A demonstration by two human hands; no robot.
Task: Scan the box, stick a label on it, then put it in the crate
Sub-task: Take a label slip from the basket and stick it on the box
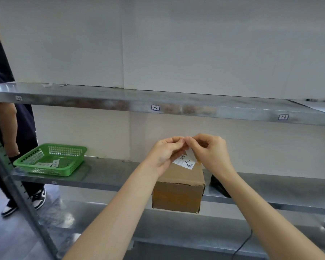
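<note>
A brown cardboard box [178,192] sits on the middle metal shelf [109,177], its front overhanging the shelf edge. A white sticker with handwriting [186,163] is on its top. Just above the box, my left hand [167,152] and my right hand [209,150] meet, fingertips pinched together on a small white label strip [189,152] that hangs between them. A green plastic crate [51,159] stands on the same shelf to the left, with a few white labels lying inside.
A black scanner [219,185] lies on the shelf right of the box, its cable [242,244] hanging down. An upper shelf [158,102] with number tags runs overhead. A person in dark clothes [9,128] stands at the left beside the rack post.
</note>
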